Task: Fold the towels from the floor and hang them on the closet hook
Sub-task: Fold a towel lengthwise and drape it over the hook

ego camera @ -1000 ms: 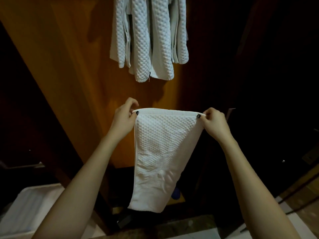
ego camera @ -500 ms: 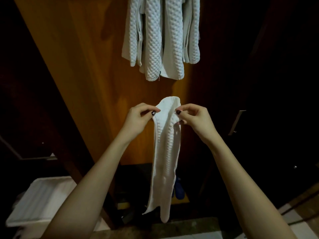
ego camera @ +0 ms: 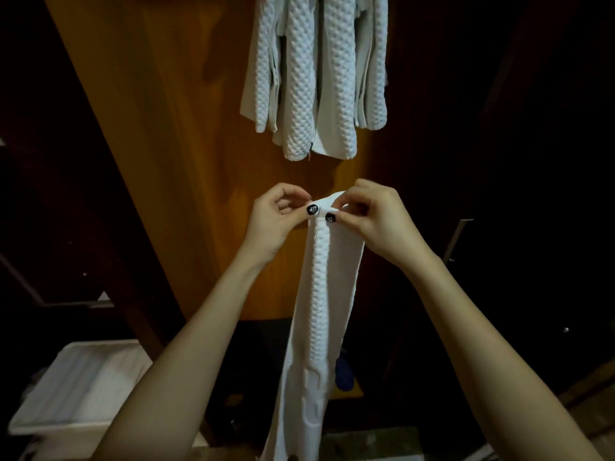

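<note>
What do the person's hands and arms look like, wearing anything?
Both forearms are bare, no sleeves in view. No watch or ring shows on the left hand or right hand. Both thumbnails are black with a small pale design.

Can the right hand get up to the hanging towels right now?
Probably yes: the right hand, pinching the folded towel, sits below the hanging towels with nothing between them, though its grip is occupied.

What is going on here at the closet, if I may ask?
A person is folding a white waffle towel in front of a wooden closet panel. The left hand and the right hand pinch its top edge close together, so it hangs as a narrow strip. Several similar towels hang above; this one is not yet hung. A white container sits at lower left.
</note>
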Demonstrator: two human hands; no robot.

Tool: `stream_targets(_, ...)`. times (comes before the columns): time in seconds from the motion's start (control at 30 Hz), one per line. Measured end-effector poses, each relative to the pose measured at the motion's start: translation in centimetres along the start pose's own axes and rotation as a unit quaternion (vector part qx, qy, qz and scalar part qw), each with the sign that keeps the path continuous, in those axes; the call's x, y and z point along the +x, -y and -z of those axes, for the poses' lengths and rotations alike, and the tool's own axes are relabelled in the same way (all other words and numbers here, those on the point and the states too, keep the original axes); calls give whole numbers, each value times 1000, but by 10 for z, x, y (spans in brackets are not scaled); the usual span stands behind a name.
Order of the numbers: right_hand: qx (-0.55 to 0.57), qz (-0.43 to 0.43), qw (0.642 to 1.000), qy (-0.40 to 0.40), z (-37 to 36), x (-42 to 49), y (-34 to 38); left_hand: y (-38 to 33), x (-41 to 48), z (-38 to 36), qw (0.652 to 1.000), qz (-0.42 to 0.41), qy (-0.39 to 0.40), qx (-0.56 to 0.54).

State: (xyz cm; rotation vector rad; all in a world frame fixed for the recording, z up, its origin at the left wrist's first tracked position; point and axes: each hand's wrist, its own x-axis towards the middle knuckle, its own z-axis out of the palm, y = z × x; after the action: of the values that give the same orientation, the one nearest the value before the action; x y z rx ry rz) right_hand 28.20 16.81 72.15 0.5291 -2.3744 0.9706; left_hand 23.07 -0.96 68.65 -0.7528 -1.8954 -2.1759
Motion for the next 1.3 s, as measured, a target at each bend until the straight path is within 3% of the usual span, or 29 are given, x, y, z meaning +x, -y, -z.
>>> stream_targets(0.17,56,21,998,-13,-2,6,3,-5,-1,2,999,-3,-5,-47)
stream_targets(0.33,70,14,997,38,-5,19,7,-13,-3,6,998,4,-18,-59)
stream_targets(0.5,39,26,999,23,-7,28,10,-20,-3,13,1000,-18,21,-12)
stream_targets(0.63,-40,30,997,58,-4,39,8,-21,5,13,999,-27,-4,31)
stream_targets(0.73,-100,-29,992,77,11,41,-10,-18,15,17,999,-23,-29,-5)
stream_targets(0.87,49,-95,991,83,25,31,-33,-19,27,24,998,-56,-22,6)
stream_targets(1.17,64,-5,994,-91,17,68,-9,-40,51,28,951,-185,21,246)
stream_targets(1.3,68,16,991,-116,20,83,2,-38,48,35,953,-144,74,256)
